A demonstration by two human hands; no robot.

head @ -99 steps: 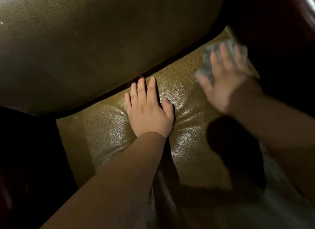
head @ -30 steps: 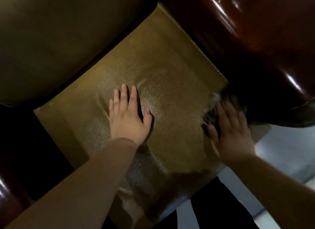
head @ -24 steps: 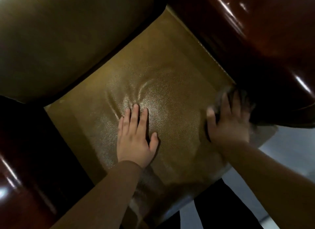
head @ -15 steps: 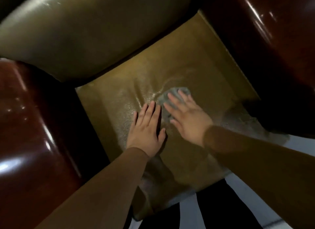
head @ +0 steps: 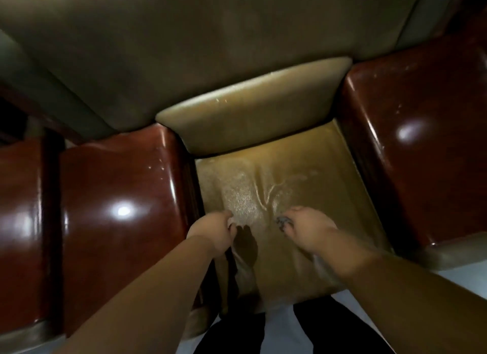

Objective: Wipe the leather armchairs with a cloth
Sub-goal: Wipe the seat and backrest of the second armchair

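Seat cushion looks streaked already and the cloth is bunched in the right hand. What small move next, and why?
Probably carry the cloth left onto the near armrest. The right hand grips it bunched above the seat cushion, which already shows wipe streaks, while the glossy armrest shows small specks. The left hand looks curled, holding nothing visible.

- A pale floor (head: 279, 327) showed at the bottom edge of the view.
- Light was dim and warm, with bright glints on glossy surfaces.
- A dark gap (head: 13, 121) lay at the far left, its contents unclear.
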